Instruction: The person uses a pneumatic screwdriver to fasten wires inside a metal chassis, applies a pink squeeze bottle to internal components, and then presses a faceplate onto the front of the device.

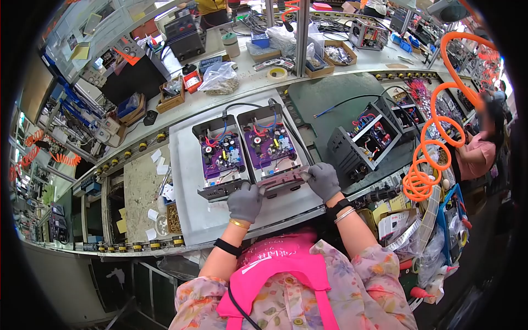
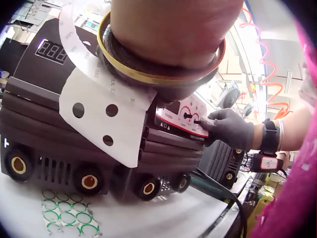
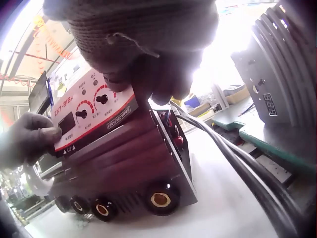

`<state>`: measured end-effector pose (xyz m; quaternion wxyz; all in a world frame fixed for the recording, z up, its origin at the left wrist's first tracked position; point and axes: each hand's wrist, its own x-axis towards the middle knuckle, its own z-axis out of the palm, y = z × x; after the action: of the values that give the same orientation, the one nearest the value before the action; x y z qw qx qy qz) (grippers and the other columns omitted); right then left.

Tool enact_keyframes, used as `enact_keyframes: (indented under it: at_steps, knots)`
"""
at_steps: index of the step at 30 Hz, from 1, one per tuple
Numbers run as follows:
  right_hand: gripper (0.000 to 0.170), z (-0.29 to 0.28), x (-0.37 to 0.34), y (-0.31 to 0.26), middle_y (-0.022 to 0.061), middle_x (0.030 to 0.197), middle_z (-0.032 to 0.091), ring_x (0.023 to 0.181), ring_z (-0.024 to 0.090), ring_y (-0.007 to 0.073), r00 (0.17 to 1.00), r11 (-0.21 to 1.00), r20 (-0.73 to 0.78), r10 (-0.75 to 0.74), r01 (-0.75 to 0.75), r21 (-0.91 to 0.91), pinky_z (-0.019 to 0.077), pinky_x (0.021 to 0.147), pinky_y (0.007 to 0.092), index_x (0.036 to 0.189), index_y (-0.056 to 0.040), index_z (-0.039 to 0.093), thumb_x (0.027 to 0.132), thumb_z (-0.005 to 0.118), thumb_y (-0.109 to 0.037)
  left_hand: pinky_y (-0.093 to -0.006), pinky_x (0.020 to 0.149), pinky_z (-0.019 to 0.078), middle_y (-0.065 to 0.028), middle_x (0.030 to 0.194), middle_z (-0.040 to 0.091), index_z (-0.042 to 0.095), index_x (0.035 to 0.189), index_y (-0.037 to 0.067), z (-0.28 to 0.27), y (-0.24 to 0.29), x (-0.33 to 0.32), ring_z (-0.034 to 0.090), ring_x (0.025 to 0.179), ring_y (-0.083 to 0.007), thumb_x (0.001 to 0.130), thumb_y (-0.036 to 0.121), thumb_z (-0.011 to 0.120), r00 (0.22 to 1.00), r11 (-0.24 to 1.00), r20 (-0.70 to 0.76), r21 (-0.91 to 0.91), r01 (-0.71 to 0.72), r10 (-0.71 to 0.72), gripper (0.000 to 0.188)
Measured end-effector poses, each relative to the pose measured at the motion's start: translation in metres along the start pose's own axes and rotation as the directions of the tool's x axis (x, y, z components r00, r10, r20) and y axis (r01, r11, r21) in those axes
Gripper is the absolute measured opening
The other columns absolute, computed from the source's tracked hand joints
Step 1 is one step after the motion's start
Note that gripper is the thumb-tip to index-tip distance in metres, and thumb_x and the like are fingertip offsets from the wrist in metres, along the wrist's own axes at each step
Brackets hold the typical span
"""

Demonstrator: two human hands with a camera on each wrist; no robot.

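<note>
Two open-topped welding machines stand side by side, the left one [image 1: 223, 157] and the right one [image 1: 273, 144], with purple circuit boards inside. A red-and-white front panel label [image 3: 89, 110] printed ZX7-318 lies against the right machine's front, its knob posts poking through. My left hand [image 1: 245, 202] pinches the label's left end, and my right hand [image 1: 323, 182] pinches its right end. Both hands wear grey gloves. A white backing sheet [image 2: 94, 116] with three holes hangs by the left hand, in front of the left machine's digit display [image 2: 51, 51].
Both machines rest on a white board [image 1: 190, 220] over a roller conveyor. Another grey machine [image 1: 366, 137] stands to the right on a green board [image 1: 313, 99]. A coiled orange air hose [image 1: 426, 170] hangs at the right. Paper scraps [image 1: 157, 155] lie at the left.
</note>
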<state>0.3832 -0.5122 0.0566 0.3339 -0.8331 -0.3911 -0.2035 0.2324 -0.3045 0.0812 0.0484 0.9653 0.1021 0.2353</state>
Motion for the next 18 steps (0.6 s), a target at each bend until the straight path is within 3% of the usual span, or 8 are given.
enact_keyframes:
  at_steps: [4, 7, 10, 11, 12, 14, 16, 18]
  knots:
    - [0.032, -0.012, 0.009, 0.007, 0.0079, 0.060, 0.053, 0.061, 0.056, 0.0294, 0.992, 0.969, 0.086, -0.088, 0.105, -0.225, 0.0422, 0.053, 0.0413, 0.059, -0.0089, 0.054, 0.079, 0.062, -0.032, -0.0378, 0.044, 0.0435, -0.0057, 0.065, 0.054, 0.059, 0.065, 0.013, -0.005, -0.007, 0.002, 0.055, 0.048, -0.0255, 0.078, 0.034, 0.063, 0.998, 0.997, 0.038, 0.053, -0.057, 0.055, 0.025]
    - [0.038, -0.018, -0.005, 0.025, 0.0100, 0.058, 0.053, 0.058, 0.055, 0.0312, 0.982, 0.946, 0.123, 0.143, -0.099, -0.309, 0.0415, 0.052, 0.0430, 0.055, -0.0068, 0.051, 0.082, 0.059, -0.032, -0.0390, 0.045, 0.0442, -0.0067, 0.066, 0.055, 0.059, 0.064, 0.013, -0.001, -0.015, -0.005, 0.057, 0.050, -0.0265, 0.079, 0.036, 0.062, 0.996, 0.996, 0.048, 0.038, -0.075, 0.073, 0.028]
    - [0.042, -0.031, -0.016, 0.027, 0.0124, 0.053, 0.048, 0.052, 0.052, 0.0326, 0.932, 0.925, -0.104, 0.347, -0.359, -0.126, 0.0395, 0.049, 0.0418, 0.053, -0.0036, 0.050, 0.080, 0.063, -0.032, -0.0398, 0.047, 0.0446, -0.0080, 0.068, 0.056, 0.060, 0.065, 0.012, -0.010, -0.011, -0.007, 0.058, 0.054, -0.0285, 0.080, 0.036, 0.060, 0.995, 0.998, 0.099, -0.048, 0.034, -0.029, 0.028]
    - [0.041, -0.036, -0.019, 0.022, 0.0135, 0.054, 0.048, 0.052, 0.053, 0.0324, 0.925, 0.926, -0.041, 0.377, -0.377, 0.004, 0.0387, 0.048, 0.0404, 0.055, -0.0030, 0.051, 0.083, 0.062, -0.030, -0.0403, 0.049, 0.0451, -0.0090, 0.072, 0.058, 0.059, 0.067, 0.012, -0.015, -0.008, -0.008, 0.059, 0.058, -0.0309, 0.082, 0.036, 0.058, 0.979, 0.988, 0.171, -0.086, 0.130, -0.114, 0.029]
    - [0.025, -0.038, -0.022, 0.011, 0.0126, 0.063, 0.055, 0.061, 0.057, 0.0309, 0.948, 0.945, -0.007, 0.317, -0.316, 0.082, 0.0441, 0.054, 0.0386, 0.066, -0.0046, 0.058, 0.082, 0.063, -0.024, -0.0404, 0.051, 0.0452, -0.0091, 0.073, 0.059, 0.060, 0.069, 0.012, -0.016, -0.006, -0.012, 0.059, 0.059, -0.0314, 0.082, 0.036, 0.058, 0.969, 0.981, 0.214, -0.119, 0.154, -0.126, 0.028]
    - [0.014, -0.036, -0.017, -0.016, 0.0116, 0.077, 0.060, 0.072, 0.060, 0.0292, 0.987, 0.980, -0.044, 0.153, -0.146, 0.136, 0.0480, 0.063, 0.0376, 0.085, -0.0060, 0.062, 0.080, 0.064, -0.019, -0.0406, 0.053, 0.0456, -0.0093, 0.074, 0.060, 0.060, 0.072, 0.012, -0.017, -0.002, -0.020, 0.059, 0.062, -0.0322, 0.083, 0.037, 0.057, 0.943, 0.964, 0.307, -0.182, 0.191, -0.129, 0.027]
    - [0.022, -0.023, -0.029, -0.029, 0.0111, 0.089, 0.061, 0.085, 0.059, 0.0319, 0.976, 0.970, 0.032, 0.215, -0.218, 0.111, 0.0479, 0.071, 0.0387, 0.098, -0.0094, 0.060, 0.078, 0.064, -0.019, -0.0408, 0.057, 0.0460, -0.0095, 0.071, 0.061, 0.062, 0.081, 0.012, -0.017, 0.009, -0.029, 0.060, 0.063, -0.0316, 0.082, 0.038, 0.058, 0.901, 0.940, 0.415, -0.239, 0.245, -0.129, 0.026]
    - [0.021, -0.019, -0.048, -0.030, 0.0123, 0.089, 0.062, 0.085, 0.059, 0.0318, 0.963, 0.951, 0.050, 0.266, -0.270, 0.152, 0.0481, 0.073, 0.0394, 0.097, -0.0081, 0.060, 0.078, 0.063, -0.018, -0.0403, 0.058, 0.0465, -0.0094, 0.069, 0.061, 0.062, 0.085, 0.013, -0.013, 0.019, -0.038, 0.061, 0.063, -0.0304, 0.081, 0.039, 0.059, 0.854, 0.927, 0.515, -0.277, 0.253, -0.079, 0.026]
